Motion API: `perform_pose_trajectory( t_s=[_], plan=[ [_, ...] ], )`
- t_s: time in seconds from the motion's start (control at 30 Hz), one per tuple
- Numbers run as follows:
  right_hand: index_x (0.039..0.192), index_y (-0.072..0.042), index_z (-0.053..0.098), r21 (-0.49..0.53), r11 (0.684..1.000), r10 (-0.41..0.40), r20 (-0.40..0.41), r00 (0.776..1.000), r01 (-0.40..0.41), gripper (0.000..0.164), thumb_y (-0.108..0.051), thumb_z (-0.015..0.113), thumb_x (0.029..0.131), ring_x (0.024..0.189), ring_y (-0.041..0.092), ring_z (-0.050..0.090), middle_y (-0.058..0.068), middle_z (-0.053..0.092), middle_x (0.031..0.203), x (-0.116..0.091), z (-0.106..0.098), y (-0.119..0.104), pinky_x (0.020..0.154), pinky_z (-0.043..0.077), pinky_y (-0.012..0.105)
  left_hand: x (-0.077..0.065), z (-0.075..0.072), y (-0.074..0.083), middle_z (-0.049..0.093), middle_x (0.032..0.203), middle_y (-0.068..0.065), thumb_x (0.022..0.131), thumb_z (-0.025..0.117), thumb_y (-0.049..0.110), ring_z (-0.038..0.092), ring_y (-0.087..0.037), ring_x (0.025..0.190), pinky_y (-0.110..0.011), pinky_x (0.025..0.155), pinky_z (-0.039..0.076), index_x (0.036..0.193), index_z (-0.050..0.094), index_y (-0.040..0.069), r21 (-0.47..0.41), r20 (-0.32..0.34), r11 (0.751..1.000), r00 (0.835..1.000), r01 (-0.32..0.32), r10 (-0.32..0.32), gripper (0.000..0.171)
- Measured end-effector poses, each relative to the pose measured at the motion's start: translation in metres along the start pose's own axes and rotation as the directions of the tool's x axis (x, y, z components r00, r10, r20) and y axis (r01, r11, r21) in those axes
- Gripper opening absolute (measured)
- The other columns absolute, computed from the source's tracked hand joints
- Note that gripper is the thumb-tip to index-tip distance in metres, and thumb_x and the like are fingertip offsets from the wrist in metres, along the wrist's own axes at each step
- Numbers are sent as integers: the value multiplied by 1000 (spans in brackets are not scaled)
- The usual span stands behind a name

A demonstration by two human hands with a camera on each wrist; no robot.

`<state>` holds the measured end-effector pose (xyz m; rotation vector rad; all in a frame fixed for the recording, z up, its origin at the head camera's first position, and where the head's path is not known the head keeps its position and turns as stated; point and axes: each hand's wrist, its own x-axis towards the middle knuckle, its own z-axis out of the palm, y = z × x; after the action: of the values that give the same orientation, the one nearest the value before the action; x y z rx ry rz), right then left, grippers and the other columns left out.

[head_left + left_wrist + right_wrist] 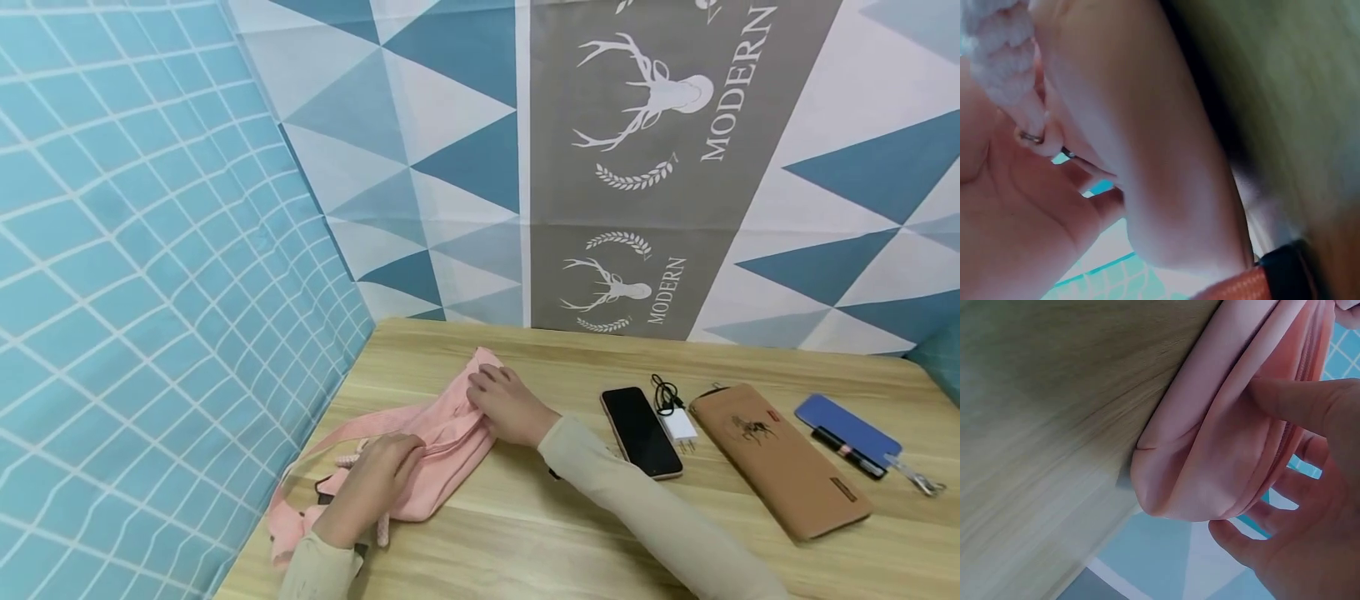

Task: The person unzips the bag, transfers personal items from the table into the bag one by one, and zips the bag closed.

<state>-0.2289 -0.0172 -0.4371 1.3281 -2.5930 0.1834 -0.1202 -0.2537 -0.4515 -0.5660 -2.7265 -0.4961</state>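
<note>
A soft pink bag (pixel 438 487) rested on the left part of a wooden table (pixel 555 542), its long side running slantwise between both hands. The right hand (pixel 513 407) gripped its far end; in the right wrist view the thumb pressed one face while the fingers lay behind, beside the zip (pixel 1284 439). The left hand (pixel 381 477) held the near end by the upper edge, though the left wrist view was too blurred to show its fingertips exactly. A strap (pixel 371 423) looped out to the left, and a braided cord (pixel 384 530) hung below the left hand. The folds suggested thin, pliable cloth: probably light, yielding, hardly slippery and not fragile, but apt to sag or crease if held at one point. The firmest holds were judged to be the seamed rim beside the zip, one at each end; the loose strap would offer poorer control. A phone (pixel 641 432) lay apart, to the right.
</note>
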Motion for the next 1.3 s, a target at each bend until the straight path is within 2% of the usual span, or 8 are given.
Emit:
perform_pose_trajectory(
  t_s=[0.17,0.27,0.43,0.6,0.77,0.9,1.17,1.3],
  plan=[
    [102,-14,60,-48,999,-7,-51,999,5,15,-13,69,89,125,29,48,5,60,121,-11,-3,0,103,40,49,0,-1,9,66,79,5,90,72,8,61,-10,70,-33,68,52,90,71,12,23,-8,1000,1000,6,-6,4],
    [104,-12,61,-76,997,-8,-89,996,1,22,-11,72,84,125,31,49,6,61,121,-18,-6,-1,102,41,49,0,-2,13,66,81,4,86,78,10,61,-9,71,-33,66,51,91,69,12,2,-50,999,998,-39,39,10],
    [101,-13,58,-70,997,14,-155,988,-25,36,-12,82,75,123,30,50,6,61,116,-27,-13,-1,100,43,49,1,-5,15,65,88,-1,77,86,14,62,-15,79,-37,68,51,104,62,8,-4,-142,994,984,-113,111,37],
    [94,-16,54,-38,999,25,-247,969,-36,32,-7,79,76,119,27,51,3,60,107,-41,-19,2,97,44,48,1,-6,18,62,86,-3,73,89,21,57,-13,70,-32,63,50,121,56,1,15,-175,995,979,-101,102,61],
    [92,-15,55,-2,1000,19,-333,943,-21,26,-4,75,80,119,29,51,4,61,114,-57,-24,8,97,43,51,2,-7,26,62,84,0,77,86,28,55,-11,71,-32,65,48,104,64,1,23,-164,991,978,-129,131,43],
    [90,-15,56,6,1000,9,-382,924,-7,23,-2,73,80,119,31,52,7,62,119,-69,-28,13,98,41,54,2,-8,35,54,79,5,78,85,29,48,-10,69,-32,66,42,93,61,7,60,-165,986,973,-156,164,35],
    [88,-14,55,-25,1000,-15,-426,905,5,23,-7,75,79,114,32,52,7,61,114,-101,-37,20,98,39,54,3,-10,51,51,80,6,80,82,23,51,-12,76,-35,73,40,94,54,12,88,-154,973,962,-214,226,34],
    [86,-14,55,-48,999,-29,-451,892,8,23,-10,76,78,108,33,54,7,60,109,-119,-42,21,94,41,55,5,-9,55,45,78,8,82,79,27,45,-12,74,-35,74,36,92,52,12,79,-162,965,952,-250,260,33]
  ],
)
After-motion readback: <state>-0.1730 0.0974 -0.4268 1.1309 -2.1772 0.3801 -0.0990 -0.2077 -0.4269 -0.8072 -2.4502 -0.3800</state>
